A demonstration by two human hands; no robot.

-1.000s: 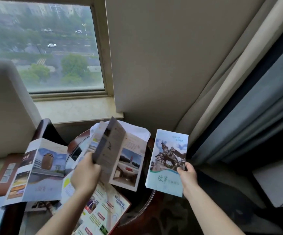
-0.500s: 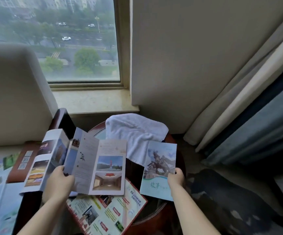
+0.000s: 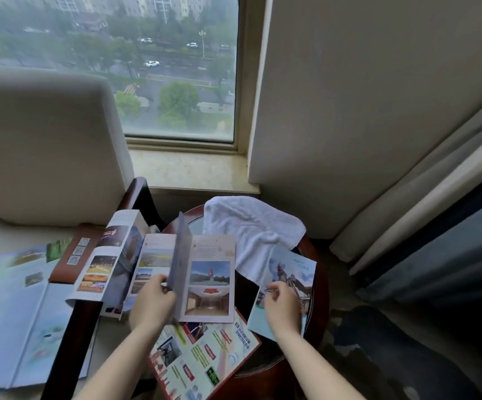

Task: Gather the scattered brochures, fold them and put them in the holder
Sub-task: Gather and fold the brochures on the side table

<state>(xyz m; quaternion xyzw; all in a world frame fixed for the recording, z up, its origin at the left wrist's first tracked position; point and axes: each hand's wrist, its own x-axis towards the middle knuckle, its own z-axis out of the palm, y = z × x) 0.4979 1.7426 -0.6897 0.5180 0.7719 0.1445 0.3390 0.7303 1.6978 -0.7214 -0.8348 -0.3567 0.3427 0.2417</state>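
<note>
**Desk:** Where is the piece you're working on?

**Operator:** Over the middle of the round table point(image 3: 320, 285). It's the cream tri-fold brochure point(image 3: 209, 280), and its long axis runs from me toward the table's window side. My left hand point(image 3: 153, 301) is curled on its near edge and pinches the centre panel, which stands almost upright like a fin. The panels on either side lie flat.

**Desk:** And the other hand?

**Operator:** My right hand point(image 3: 281, 304) is over the table's right side, fingers curled on the folded blue brochure point(image 3: 291, 269). It seems to pinch the left edge, though I can't see the thumb well. That one is a narrow, glossy slab with a statue on the cover.

**Desk:** Which hand closes the fold?

**Operator:** The left, I judge, since it's already at the crease. The fin has to drop sideways onto a flat panel along that same long axis. It's thin, springy coated paper, so I expect it will need pressing.

**Desk:** Anything in the way?

**Operator:** A rumpled white towel point(image 3: 251, 226) sits on the table's far side, with the tri-fold's far corner against it. A red-bordered leaflet point(image 3: 205, 357) lies beneath the tri-fold and overhangs the table's near edge. More brochures lie open left of the table, on the armchair point(image 3: 46, 140).

**Desk:** And the holder?

**Operator:** Not in view.
</note>
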